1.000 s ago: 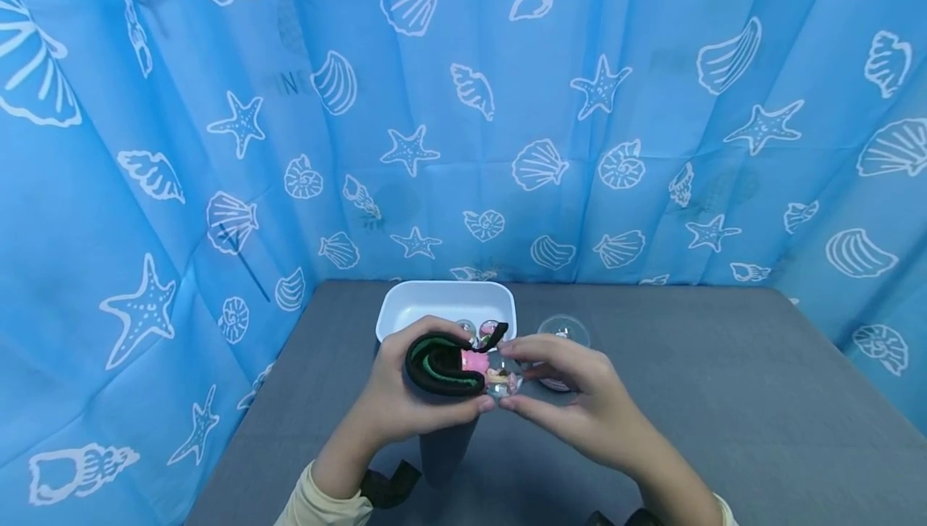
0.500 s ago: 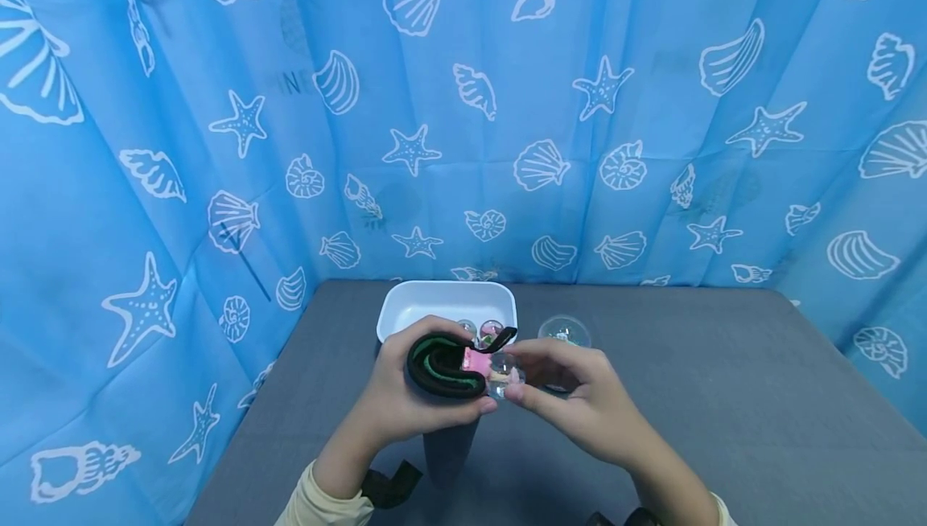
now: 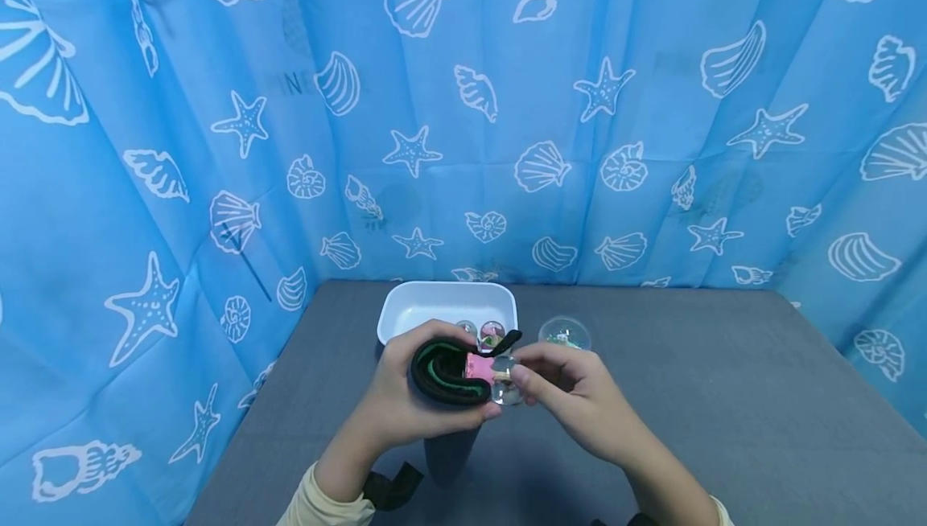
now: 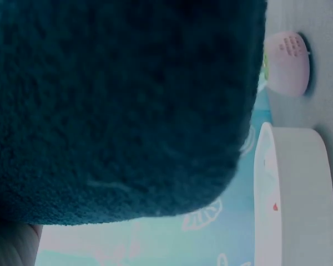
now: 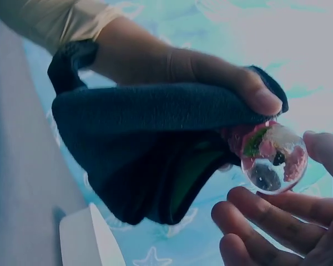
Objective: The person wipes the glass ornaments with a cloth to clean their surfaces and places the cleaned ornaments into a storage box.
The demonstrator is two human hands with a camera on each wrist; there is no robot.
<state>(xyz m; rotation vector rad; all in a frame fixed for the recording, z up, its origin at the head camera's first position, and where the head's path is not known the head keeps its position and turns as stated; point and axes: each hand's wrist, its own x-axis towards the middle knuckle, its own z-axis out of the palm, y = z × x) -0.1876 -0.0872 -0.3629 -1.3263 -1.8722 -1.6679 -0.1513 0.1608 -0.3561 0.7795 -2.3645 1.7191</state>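
Observation:
In the head view my left hand [image 3: 413, 397] grips a folded dark cloth [image 3: 434, 369] with a green inner side. The cloth wraps the pink base [image 3: 478, 367] of a small snow globe [image 3: 505, 393], whose clear ball sticks out to the right. My right hand [image 3: 587, 397] pinches that ball between thumb and fingers. Pink, white and green bits show inside the ball [image 5: 275, 160] in the right wrist view, where the left thumb presses the cloth beside it. Fuzzy dark cloth [image 4: 116, 111] fills most of the left wrist view and hides nearly all of the left hand.
Behind the hands a white tray [image 3: 445, 291] holds small globes [image 3: 492, 333] at its right end. A clear round-topped object [image 3: 565, 331] stands right of the tray, partly behind the right hand. The grey table [image 3: 724, 397] ends at a blue shell-print curtain [image 3: 463, 108].
The right fingers have shifted on the ball, the thumb moving up from its lower edge to its right side. Both hands, cloth and globe have drifted slightly right.

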